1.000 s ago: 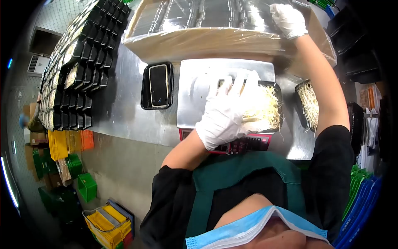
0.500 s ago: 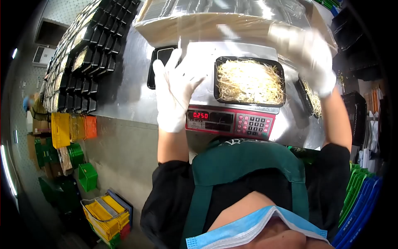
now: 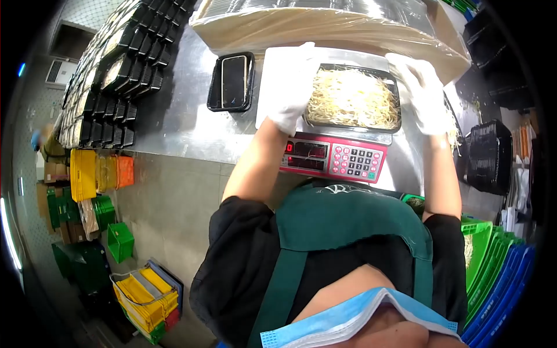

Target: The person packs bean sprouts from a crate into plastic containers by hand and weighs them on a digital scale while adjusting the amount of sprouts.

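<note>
A black plastic tray of bean sprouts (image 3: 355,98) rests on the white plate of a red weighing scale (image 3: 355,162). My left hand (image 3: 295,87), in a white glove, lies along the tray's left side with its fingers stretched forward. Glare washes out its outline, and the thumb is hard to see. On the other side, my gloved right hand (image 3: 422,93) has its fingers apart and slightly bent, with the tips at the tray's far right corner. Whether those tips touch the rim I cannot tell. My left wrist covers part of the scale's display.
Left of the scale, a phone (image 3: 234,81) lies in a black tray (image 3: 214,87). Stacked filled trays (image 3: 125,69) stand at the far left. A film-lined cardboard box (image 3: 325,32) lies behind the scale. Stacked black trays (image 3: 488,156) and green crates (image 3: 493,261) are at right.
My left hand has moved right to the tray's left side. My right hand has come down from the box's edge to the tray's right side. The view has shifted slightly.
</note>
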Demonstrator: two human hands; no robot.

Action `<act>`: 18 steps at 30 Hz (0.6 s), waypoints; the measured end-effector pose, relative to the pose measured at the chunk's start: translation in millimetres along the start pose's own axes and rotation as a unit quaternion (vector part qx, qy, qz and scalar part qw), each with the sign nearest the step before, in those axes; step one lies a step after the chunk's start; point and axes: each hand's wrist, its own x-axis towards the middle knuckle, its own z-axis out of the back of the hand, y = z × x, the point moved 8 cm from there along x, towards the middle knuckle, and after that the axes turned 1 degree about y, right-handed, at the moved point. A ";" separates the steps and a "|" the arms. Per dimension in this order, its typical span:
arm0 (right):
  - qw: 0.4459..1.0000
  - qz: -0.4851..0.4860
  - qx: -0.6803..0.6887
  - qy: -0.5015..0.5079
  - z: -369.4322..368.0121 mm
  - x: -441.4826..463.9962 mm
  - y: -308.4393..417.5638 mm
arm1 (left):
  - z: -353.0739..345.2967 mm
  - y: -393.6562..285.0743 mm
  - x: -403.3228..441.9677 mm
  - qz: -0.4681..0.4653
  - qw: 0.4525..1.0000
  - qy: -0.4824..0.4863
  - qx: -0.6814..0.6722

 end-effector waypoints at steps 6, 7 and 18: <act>0.954 -0.233 0.186 0.004 -53.8 -25.6 -105.8 | -12.8 38.3 5.8 0.210 0.963 0.062 0.155; 0.890 -0.298 0.346 -0.006 -65.0 -36.6 -114.0 | -13.4 37.4 3.9 0.188 0.966 0.068 0.164; 0.928 -0.058 -0.341 0.138 -56.6 18.2 -11.2 | -16.4 87.3 20.8 0.155 0.968 0.103 0.167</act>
